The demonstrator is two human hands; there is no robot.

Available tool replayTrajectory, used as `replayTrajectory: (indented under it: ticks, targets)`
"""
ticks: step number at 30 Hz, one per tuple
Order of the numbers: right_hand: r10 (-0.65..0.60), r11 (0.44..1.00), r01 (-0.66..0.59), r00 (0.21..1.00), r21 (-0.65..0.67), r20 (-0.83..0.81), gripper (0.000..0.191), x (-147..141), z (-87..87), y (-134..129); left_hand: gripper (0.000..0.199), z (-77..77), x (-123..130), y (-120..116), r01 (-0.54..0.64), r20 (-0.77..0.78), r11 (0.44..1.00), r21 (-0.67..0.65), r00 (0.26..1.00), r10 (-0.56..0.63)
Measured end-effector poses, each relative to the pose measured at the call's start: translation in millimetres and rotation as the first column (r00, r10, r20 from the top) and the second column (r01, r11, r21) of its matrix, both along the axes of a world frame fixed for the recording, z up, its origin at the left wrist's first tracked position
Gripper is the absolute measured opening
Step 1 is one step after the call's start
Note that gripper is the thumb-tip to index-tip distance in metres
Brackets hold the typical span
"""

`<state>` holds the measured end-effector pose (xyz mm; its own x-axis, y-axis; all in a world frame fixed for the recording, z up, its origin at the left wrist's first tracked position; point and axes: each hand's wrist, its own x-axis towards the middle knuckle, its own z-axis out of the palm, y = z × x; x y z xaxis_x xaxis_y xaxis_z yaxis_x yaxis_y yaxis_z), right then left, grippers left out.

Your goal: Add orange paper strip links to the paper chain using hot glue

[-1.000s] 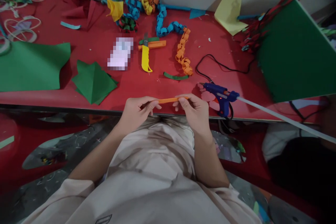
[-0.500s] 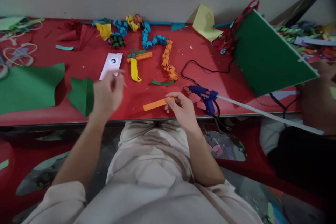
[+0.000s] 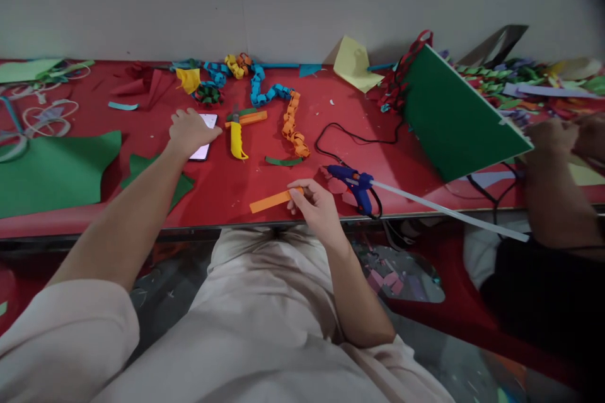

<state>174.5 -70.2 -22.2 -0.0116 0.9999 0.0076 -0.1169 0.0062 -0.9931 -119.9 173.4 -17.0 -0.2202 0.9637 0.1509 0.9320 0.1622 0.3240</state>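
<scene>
The right hand (image 3: 316,204) pinches one end of an orange paper strip (image 3: 268,202), just below the middle of the frame. The left hand (image 3: 193,129), its fingers spread, is over a phone (image 3: 202,152) left of the middle; I can't tell if they touch. A yellow knife (image 3: 237,141) lies near the phone. A blue glue gun (image 3: 350,181) sits right of the middle.

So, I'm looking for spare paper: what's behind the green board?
Beyond its edge there is a heap of coloured paper strips, with a pale lilac strip on it. Anything directly behind the green board is covered.
</scene>
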Motion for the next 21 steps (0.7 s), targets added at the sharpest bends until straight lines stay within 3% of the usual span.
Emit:
replayTrajectory:
  ticks: [2,5,9,21]
  targets:
    - [-0.002,1.0,0.002,1.0,0.005,0.0,0.033,0.5,-0.2,0.4,0.152,-7.4,-4.2,2.8,0.008,0.055,0.995,0.098,0.998,-0.014]
    - [-0.008,1.0,0.008,1.0,0.018,0.004,0.032,0.9,-1.7,0.9,0.135,-11.2,-6.9,2.3,0.03,0.081,0.984,0.173,0.996,-0.045]
    - [-0.01,1.0,0.01,1.0,0.024,0.0,0.032,0.8,-3.3,0.6,0.119,-4.0,-5.6,-2.1,0.018,0.054,0.997,0.08,0.998,-0.022]
    - [-0.004,1.0,0.004,1.0,0.015,-0.004,0.033,1.9,-1.1,0.5,0.118,11.7,8.7,-14.2,0.038,0.121,0.998,0.041,0.992,-0.042]
